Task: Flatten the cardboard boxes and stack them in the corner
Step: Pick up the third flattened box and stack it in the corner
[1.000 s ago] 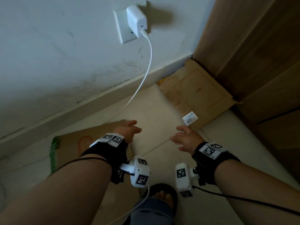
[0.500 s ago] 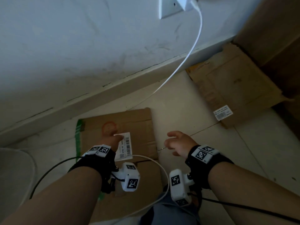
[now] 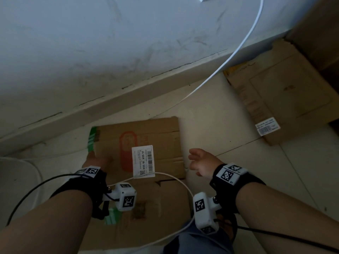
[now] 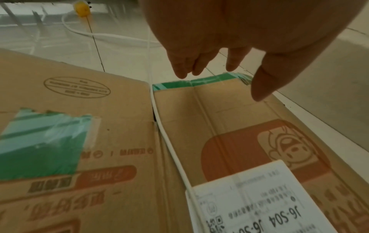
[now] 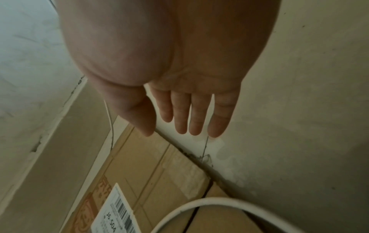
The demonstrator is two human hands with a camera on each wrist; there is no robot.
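Note:
A flattened cardboard box with an orange logo and a white shipping label lies on the floor in front of me. My left hand hovers over its left edge by the green tape, fingers extended and holding nothing. My right hand is spread open just off the box's right edge, above the floor tile. A second cardboard panel with green tape lies nearer to me. Another flattened box rests in the corner at the far right.
A white cable hangs from the wall and loops over the labelled box. The baseboard runs behind the box. A wooden cabinet closes the corner. A pale rounded object sits at the left.
My view and both hands have swung left from the corner box to the labelled box. The left hand went to its left edge and the right hand to its right edge.

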